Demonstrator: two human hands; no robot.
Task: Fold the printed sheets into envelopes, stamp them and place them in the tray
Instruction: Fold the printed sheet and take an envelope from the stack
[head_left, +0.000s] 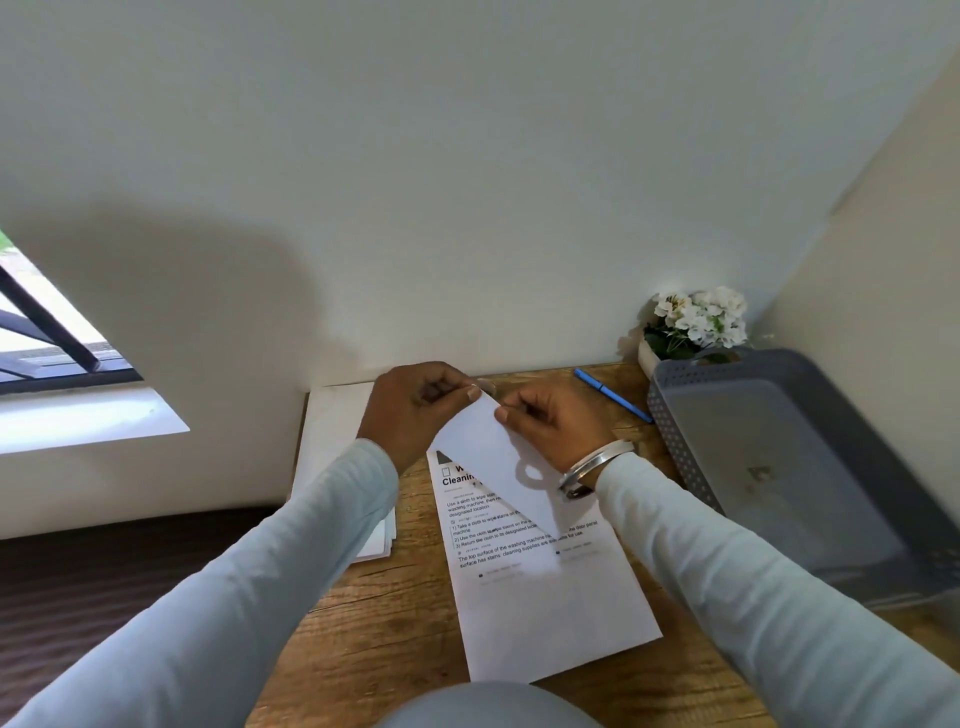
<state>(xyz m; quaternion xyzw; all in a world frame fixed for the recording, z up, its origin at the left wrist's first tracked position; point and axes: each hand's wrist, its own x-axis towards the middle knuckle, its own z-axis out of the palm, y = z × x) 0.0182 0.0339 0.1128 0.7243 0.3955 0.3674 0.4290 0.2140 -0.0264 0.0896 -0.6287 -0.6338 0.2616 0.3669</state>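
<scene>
A printed sheet (540, 587) lies on the wooden desk (395, 623) in front of me, with its far corner folded over so the blank back (488, 452) shows. My left hand (410, 410) pinches the tip of that folded corner. My right hand (556, 426) pinches the paper's edge just beside it; a metal bangle sits on that wrist. The grey perforated tray (779, 457) stands at the right of the desk with nothing visible in it. A stack of white sheets (337, 447) lies at the left, partly hidden under my left arm.
A blue pen (613, 395) lies near the wall between my hands and the tray. A pot of white flowers (696, 322) stands in the back right corner. The wall runs close behind the desk, and a window (52, 338) is at the left.
</scene>
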